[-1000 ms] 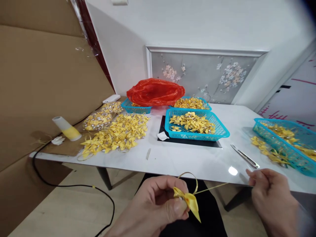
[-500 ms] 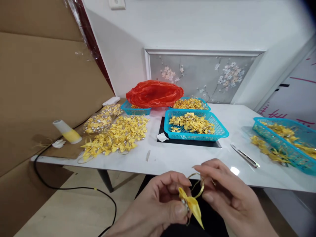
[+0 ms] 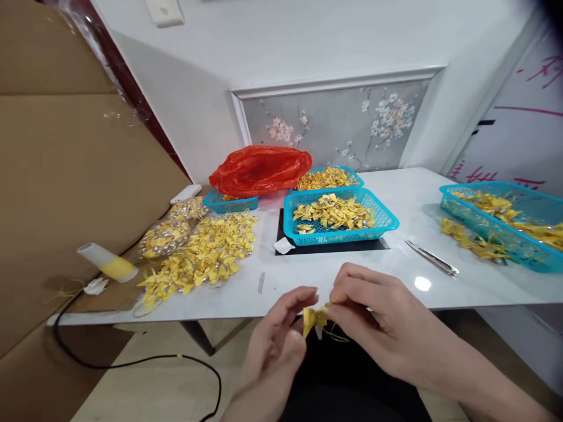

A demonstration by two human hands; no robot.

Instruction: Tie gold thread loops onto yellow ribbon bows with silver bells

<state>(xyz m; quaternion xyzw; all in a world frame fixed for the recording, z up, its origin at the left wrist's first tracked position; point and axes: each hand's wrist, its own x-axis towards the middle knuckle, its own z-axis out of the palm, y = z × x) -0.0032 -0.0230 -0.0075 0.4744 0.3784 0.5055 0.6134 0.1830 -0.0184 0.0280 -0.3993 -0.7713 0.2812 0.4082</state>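
A small yellow ribbon bow point(image 3: 310, 320) with a thin cord hangs between my hands at the table's front edge. My right hand point(image 3: 378, 319) pinches it at its right side, thumb against fingers, and the cord loops below the fingertips. My left hand point(image 3: 278, 346) is curved at the bow's left side, with thumb and forefinger apart. Whether its hidden fingers touch the bow is unclear.
A pile of yellow bows with pearly beads point(image 3: 206, 249) lies left on the white table point(image 3: 303, 272). Blue baskets of bows point(image 3: 343, 239) stand behind and at right point(image 3: 497, 211). Tweezers point(image 3: 431, 258), a red plastic bag point(image 3: 259, 170) and a black cable point(image 3: 132, 364) are also around.
My right hand has moved left and now pinches the bow. My left hand has loosened its thumb grip on it. The camera view has tilted and shifted slightly.
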